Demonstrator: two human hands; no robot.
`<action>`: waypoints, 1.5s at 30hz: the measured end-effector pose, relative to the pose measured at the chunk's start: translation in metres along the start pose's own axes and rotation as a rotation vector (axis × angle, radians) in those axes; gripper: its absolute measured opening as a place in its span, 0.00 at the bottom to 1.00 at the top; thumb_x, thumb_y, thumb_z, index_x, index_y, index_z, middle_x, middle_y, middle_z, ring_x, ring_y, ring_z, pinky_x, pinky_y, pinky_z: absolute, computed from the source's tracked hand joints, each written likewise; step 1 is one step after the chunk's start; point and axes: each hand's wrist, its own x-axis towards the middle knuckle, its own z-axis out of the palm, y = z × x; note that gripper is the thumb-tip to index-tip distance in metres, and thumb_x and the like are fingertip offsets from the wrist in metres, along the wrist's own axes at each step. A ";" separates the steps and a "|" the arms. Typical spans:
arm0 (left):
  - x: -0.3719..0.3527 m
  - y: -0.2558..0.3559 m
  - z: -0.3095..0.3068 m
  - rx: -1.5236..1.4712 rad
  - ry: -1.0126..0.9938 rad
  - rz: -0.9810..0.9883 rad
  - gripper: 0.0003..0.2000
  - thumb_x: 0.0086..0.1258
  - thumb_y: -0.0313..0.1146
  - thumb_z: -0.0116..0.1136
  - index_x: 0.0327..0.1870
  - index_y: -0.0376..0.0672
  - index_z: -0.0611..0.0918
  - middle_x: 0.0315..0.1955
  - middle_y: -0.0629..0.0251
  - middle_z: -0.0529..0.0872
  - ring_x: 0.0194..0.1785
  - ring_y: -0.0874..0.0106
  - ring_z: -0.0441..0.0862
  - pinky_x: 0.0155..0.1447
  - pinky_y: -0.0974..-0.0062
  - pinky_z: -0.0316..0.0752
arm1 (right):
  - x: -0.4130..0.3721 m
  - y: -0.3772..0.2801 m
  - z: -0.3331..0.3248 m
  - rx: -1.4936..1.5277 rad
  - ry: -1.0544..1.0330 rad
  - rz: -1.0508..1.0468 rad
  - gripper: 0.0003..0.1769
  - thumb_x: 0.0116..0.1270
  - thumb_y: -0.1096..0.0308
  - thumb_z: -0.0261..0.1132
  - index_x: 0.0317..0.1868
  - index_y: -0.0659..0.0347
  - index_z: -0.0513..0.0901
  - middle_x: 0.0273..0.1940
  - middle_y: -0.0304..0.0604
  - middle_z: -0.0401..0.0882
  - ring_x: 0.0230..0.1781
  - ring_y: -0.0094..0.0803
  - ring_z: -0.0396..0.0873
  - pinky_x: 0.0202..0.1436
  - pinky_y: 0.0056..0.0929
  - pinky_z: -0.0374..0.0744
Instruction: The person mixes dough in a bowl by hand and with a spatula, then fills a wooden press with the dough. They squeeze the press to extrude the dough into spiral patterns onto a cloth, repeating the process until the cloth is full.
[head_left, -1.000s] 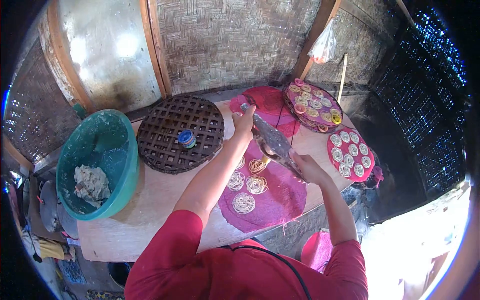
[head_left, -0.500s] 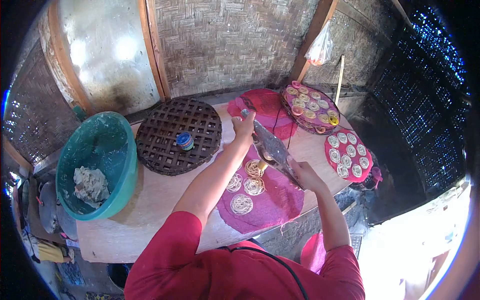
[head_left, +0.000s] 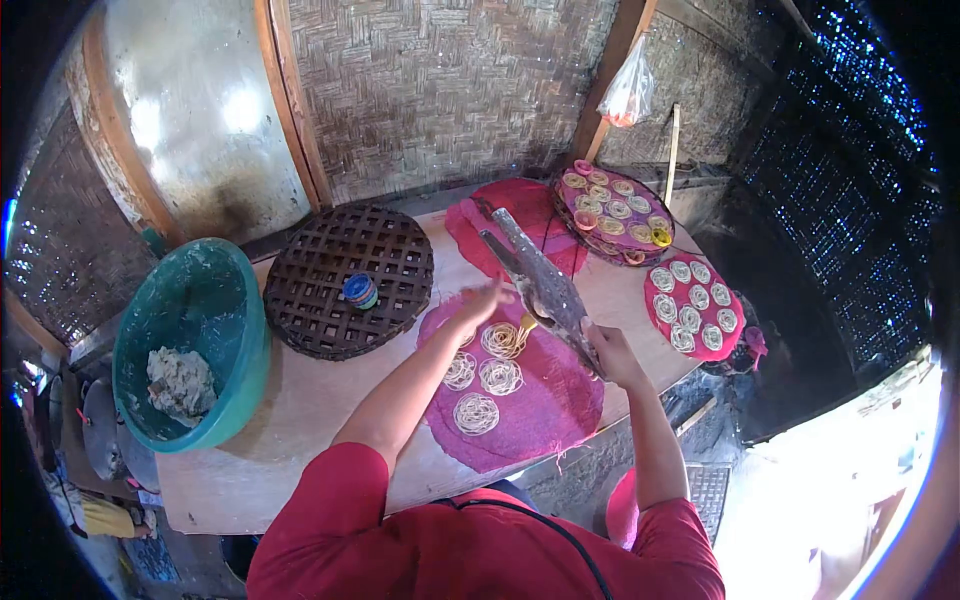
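Observation:
My right hand is closed around the lower end of a worn wooden lever press, held slanted above a pink mesh cloth. The two arms of the press stand apart at their upper end. A yellowish nozzle shows under it, with strands beneath, at a coiled noodle nest. To the left of the press is my left hand, its fingers stretched out and holding nothing. Other pale noodle nests lie on the cloth near my left forearm.
On the left are a green basin with a dough lump and a dark woven tray bearing a blue-lidded jar. At right, a round rack and a red mesh disc carry several nests. A plastic bag hangs behind.
My left hand has let go of the press's upper end and moved down beside it. The press's arms have spread apart at the top. My right hand keeps its hold.

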 end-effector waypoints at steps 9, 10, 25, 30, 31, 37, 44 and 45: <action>0.004 0.008 0.019 -0.085 -0.103 -0.125 0.41 0.73 0.66 0.16 0.66 0.38 0.68 0.60 0.52 0.75 0.66 0.61 0.64 0.71 0.56 0.53 | 0.010 0.005 0.004 0.068 0.029 -0.032 0.32 0.74 0.43 0.50 0.26 0.65 0.79 0.17 0.37 0.72 0.14 0.23 0.70 0.18 0.26 0.69; 0.006 0.008 0.018 -0.063 -0.123 -0.140 0.40 0.74 0.65 0.17 0.65 0.38 0.70 0.57 0.55 0.78 0.61 0.62 0.70 0.69 0.60 0.59 | 0.011 0.004 0.004 0.080 0.030 -0.018 0.32 0.74 0.43 0.50 0.26 0.65 0.78 0.17 0.37 0.72 0.14 0.23 0.70 0.19 0.26 0.69; -0.037 -0.019 0.013 0.883 0.085 0.222 0.28 0.75 0.60 0.34 0.60 0.53 0.80 0.77 0.69 0.45 0.75 0.46 0.49 0.73 0.42 0.50 | 0.011 0.007 0.002 0.088 0.112 -0.037 0.30 0.73 0.43 0.51 0.30 0.64 0.79 0.17 0.37 0.72 0.13 0.23 0.71 0.16 0.24 0.72; -0.060 -0.025 0.007 1.315 0.120 0.400 0.34 0.72 0.60 0.42 0.66 0.39 0.71 0.76 0.68 0.48 0.76 0.52 0.49 0.75 0.46 0.47 | 0.009 0.006 0.003 0.075 0.120 -0.044 0.30 0.73 0.44 0.52 0.32 0.65 0.80 0.17 0.36 0.71 0.13 0.23 0.71 0.16 0.24 0.71; -0.062 -0.013 0.001 1.319 0.175 0.374 0.35 0.72 0.60 0.43 0.70 0.41 0.65 0.76 0.64 0.48 0.76 0.53 0.49 0.75 0.47 0.48 | 0.008 0.005 0.003 0.050 0.130 -0.046 0.29 0.73 0.44 0.52 0.32 0.65 0.80 0.17 0.36 0.71 0.13 0.22 0.70 0.17 0.24 0.71; -0.011 0.085 -0.055 -0.540 0.385 0.393 0.50 0.64 0.57 0.60 0.75 0.43 0.40 0.62 0.49 0.67 0.61 0.61 0.72 0.58 0.61 0.71 | 0.008 -0.026 0.004 0.010 0.042 -0.180 0.27 0.74 0.46 0.51 0.35 0.65 0.80 0.21 0.36 0.73 0.18 0.21 0.71 0.21 0.23 0.69; 0.051 0.129 -0.063 -0.902 0.751 0.274 0.48 0.57 0.42 0.74 0.70 0.44 0.50 0.29 0.61 0.80 0.21 0.70 0.77 0.24 0.69 0.73 | 0.070 -0.028 -0.009 0.185 -0.265 0.041 0.35 0.74 0.38 0.41 0.36 0.62 0.79 0.24 0.39 0.77 0.19 0.25 0.74 0.21 0.25 0.73; 0.079 0.102 -0.073 -0.910 0.664 0.278 0.48 0.54 0.40 0.75 0.69 0.39 0.52 0.23 0.66 0.80 0.17 0.73 0.74 0.18 0.72 0.67 | 0.082 -0.023 -0.011 0.126 -0.283 0.092 0.36 0.73 0.35 0.40 0.38 0.61 0.79 0.23 0.40 0.77 0.18 0.26 0.75 0.22 0.25 0.73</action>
